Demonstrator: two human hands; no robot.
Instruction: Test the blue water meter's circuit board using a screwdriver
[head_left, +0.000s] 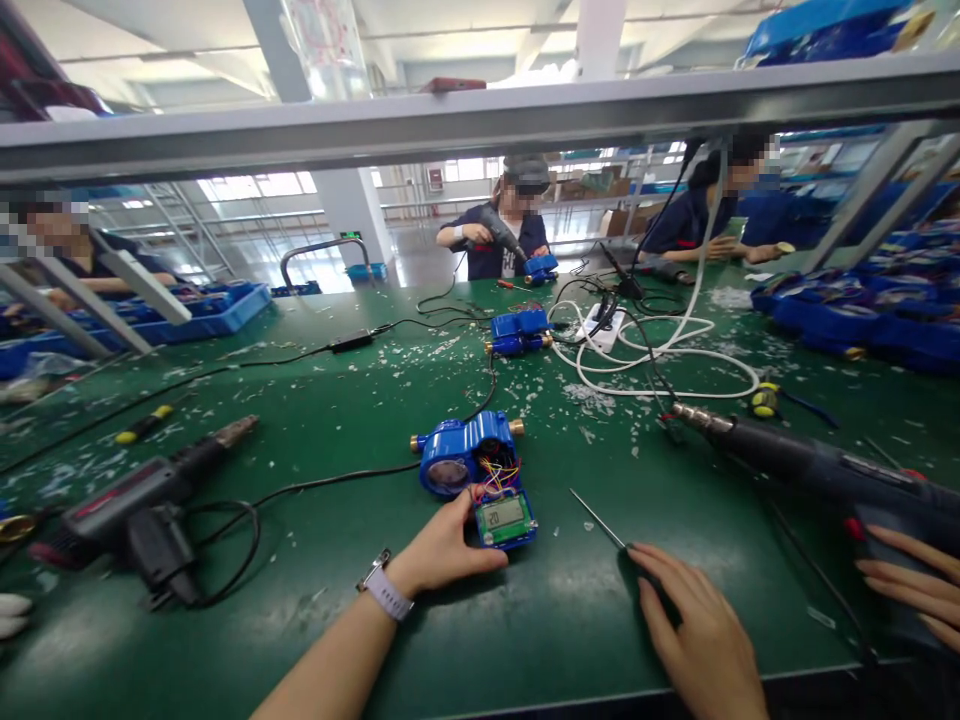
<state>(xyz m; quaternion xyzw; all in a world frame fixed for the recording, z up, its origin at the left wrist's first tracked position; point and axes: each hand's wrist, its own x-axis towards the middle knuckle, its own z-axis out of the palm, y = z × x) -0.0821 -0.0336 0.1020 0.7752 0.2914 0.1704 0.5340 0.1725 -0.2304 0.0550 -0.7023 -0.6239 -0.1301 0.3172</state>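
On the green tabletop sits a blue water meter point(457, 450) with brass ends, its housing uncovered and coloured wires point(499, 472) showing. Those wires lead to a small display module point(504, 518) with a green circuit board and lit screen. My left hand point(442, 545), a watch on its wrist, grips this module between thumb and fingers at its left side. To the right of it, my right hand point(697, 625) is closed over the handle of a thin screwdriver point(598, 518). The shaft points up and left toward the meter; the fingers mostly hide the handle.
Heat guns lie left point(150, 500) and right point(810, 460); a co-worker's hand point(911, 580) is beside the right one. Behind are another blue meter point(519, 330), white cable point(675, 385), plastic scraps and piled blue meters point(870, 290). A shelf point(480, 125) crosses overhead. Several people work around.
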